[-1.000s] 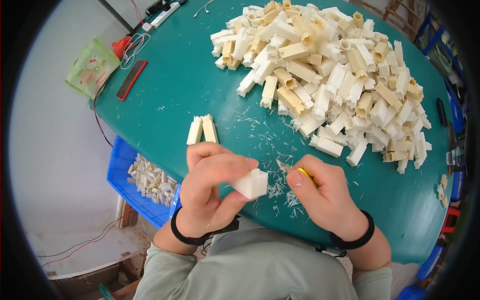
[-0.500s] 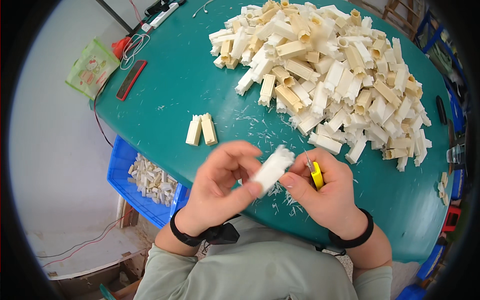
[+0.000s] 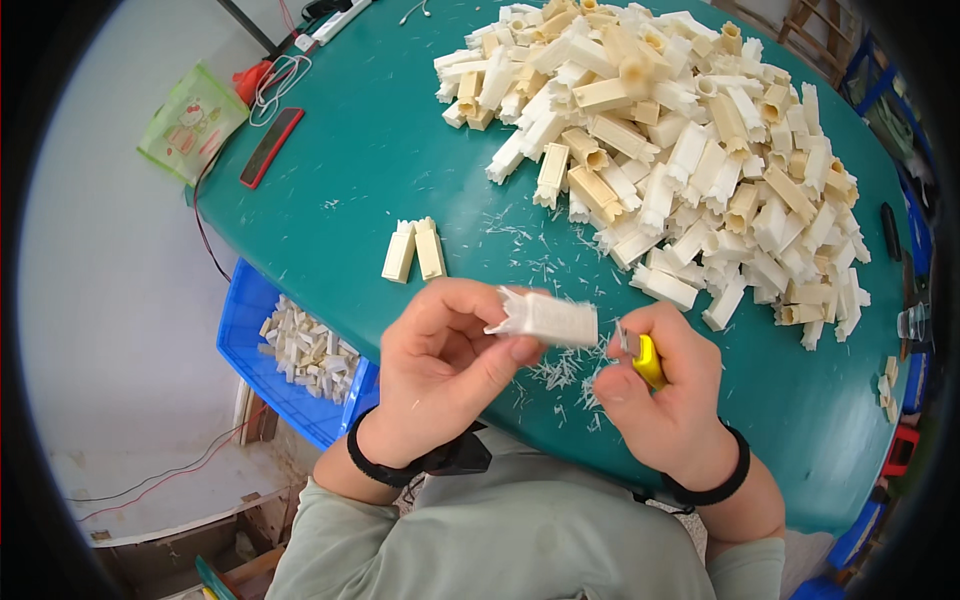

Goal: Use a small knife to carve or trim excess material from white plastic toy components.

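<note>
A white hollow plastic piece (image 3: 553,319) with a jagged end is pinched between the thumb and fingers of my left hand (image 3: 447,345). Its jagged end points left and its plain end faces my other hand. My right hand (image 3: 665,390) is closed around a yellow-handled utility knife (image 3: 649,362), whose short blade points up and left, a small gap from the piece. Thin white shavings (image 3: 566,368) lie on the green table below the hands. Two cream pieces (image 3: 414,250) stand side by side beyond my left hand.
A large heap of white and cream plastic pieces (image 3: 690,150) covers the far right of the table (image 3: 340,230). At the left edge, a blue bin (image 3: 240,320) holds many small pieces. A red-edged phone (image 3: 271,148), a white cable (image 3: 283,85) and a green bag (image 3: 190,120) sit at the far left.
My left hand has turned the white piece so its jagged end now points left instead of up-right. My right hand with the knife has moved slightly away from it, to the right.
</note>
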Available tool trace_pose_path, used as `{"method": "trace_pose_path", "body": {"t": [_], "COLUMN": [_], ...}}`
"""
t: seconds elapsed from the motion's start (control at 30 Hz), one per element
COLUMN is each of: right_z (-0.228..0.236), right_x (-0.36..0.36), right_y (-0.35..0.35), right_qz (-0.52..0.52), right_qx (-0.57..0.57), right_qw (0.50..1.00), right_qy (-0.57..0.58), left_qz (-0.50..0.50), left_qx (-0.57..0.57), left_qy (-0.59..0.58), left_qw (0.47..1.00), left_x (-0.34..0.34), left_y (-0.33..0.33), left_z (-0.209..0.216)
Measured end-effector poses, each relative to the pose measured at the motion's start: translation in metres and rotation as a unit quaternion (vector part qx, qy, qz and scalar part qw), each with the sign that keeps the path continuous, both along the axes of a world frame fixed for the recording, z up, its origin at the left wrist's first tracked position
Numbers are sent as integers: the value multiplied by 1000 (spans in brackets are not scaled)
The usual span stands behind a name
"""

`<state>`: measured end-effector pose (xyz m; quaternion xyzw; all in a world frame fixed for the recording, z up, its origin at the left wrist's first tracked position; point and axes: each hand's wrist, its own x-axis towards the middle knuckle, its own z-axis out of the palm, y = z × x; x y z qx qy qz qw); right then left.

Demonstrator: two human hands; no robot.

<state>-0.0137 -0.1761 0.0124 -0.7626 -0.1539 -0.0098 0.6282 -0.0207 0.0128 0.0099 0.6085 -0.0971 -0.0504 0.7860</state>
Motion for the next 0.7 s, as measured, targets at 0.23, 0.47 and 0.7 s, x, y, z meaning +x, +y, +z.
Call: {"method": "trace_pose_path", "body": {"t": [0.23,0.47,0.7], "right_z": [1,-1,0], "right_x": [-5,-4,-4], "right_y": [8,9,8], "right_qz": [42,36,34], "right_qx": [-41,-56,-59], "right_qw": [997,994,994], "right_qy": [-59,-83,-87], "left_qz": [116,160,126], "left_qx": [102,201,295], "left_qy": [-198,-298,-335], "left_qw": [968,919,886], "left_x": [-2,-3,-4], "left_y": [-12,-9,-5], "left_z": [-1,-3,0]}}
